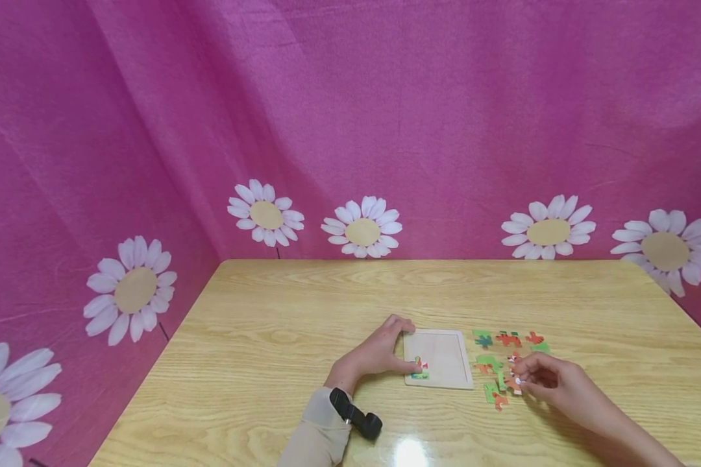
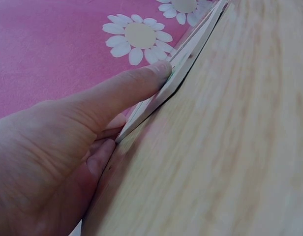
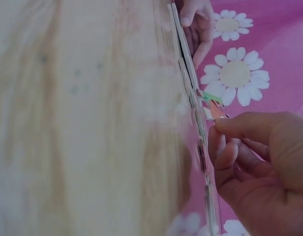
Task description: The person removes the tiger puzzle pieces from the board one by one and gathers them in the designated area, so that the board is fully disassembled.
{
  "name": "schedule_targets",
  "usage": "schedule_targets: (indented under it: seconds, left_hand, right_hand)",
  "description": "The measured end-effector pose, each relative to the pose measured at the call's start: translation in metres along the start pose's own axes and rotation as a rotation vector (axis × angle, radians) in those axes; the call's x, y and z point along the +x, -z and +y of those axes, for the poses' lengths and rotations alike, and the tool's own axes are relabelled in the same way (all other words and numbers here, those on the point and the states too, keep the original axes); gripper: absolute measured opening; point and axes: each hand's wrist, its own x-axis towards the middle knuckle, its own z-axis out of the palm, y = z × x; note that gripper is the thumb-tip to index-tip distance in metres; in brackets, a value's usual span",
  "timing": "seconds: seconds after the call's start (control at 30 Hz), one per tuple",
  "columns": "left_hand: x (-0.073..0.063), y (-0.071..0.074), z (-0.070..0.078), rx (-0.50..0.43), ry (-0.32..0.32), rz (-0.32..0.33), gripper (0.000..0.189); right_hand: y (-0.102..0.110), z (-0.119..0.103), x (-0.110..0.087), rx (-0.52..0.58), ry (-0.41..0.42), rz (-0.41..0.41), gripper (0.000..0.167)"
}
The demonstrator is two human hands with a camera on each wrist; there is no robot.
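A shallow wooden puzzle tray (image 1: 444, 358) lies on the table with a small colourful patch of fitted puzzle (image 1: 420, 371) in its lower left corner. My left hand (image 1: 376, 350) holds the tray's left side: the thumb (image 2: 154, 76) lies over the rim near that patch, while the fingers bend against the edge. To the right, my right hand (image 1: 555, 383) pinches a puzzle piece (image 3: 218, 109) between thumb and fingers. The piece shows orange and green and is lifted at an angle. Its lower part is hidden by the fingertips.
Several loose puzzle pieces (image 1: 485, 364) in green and orange lie right of the tray, some touching or overlapping. The wood-grain table (image 1: 257, 324) meets a pink daisy-print cloth (image 1: 350, 130) behind and at the left. A black wrist device (image 1: 356, 415) sits on the left sleeve.
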Motion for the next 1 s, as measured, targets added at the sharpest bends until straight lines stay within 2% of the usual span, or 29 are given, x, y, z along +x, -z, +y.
schedule_targets:
  seconds: [0.23,0.63,0.87,1.0]
  left_hand:
    - [-0.001,0.001,0.002,-0.025,0.01,-0.002,0.068]
    - [-0.001,0.001,0.004,-0.028,0.011,0.001,0.068]
    - [-0.001,0.001,0.004,-0.044,0.02,-0.003,0.067]
    - [-0.001,0.001,0.004,-0.046,0.026,-0.012,0.068]
  right_hand:
    - [0.006,-0.001,-0.004,-0.031,-0.076,-0.025,0.018]
    - [0.017,0.011,-0.014,0.025,-0.022,-0.036,0.018]
    - [0.021,0.015,-0.017,0.04,-0.062,-0.102,0.013]
    - [0.021,0.016,-0.018,0.034,-0.057,-0.11,0.013]
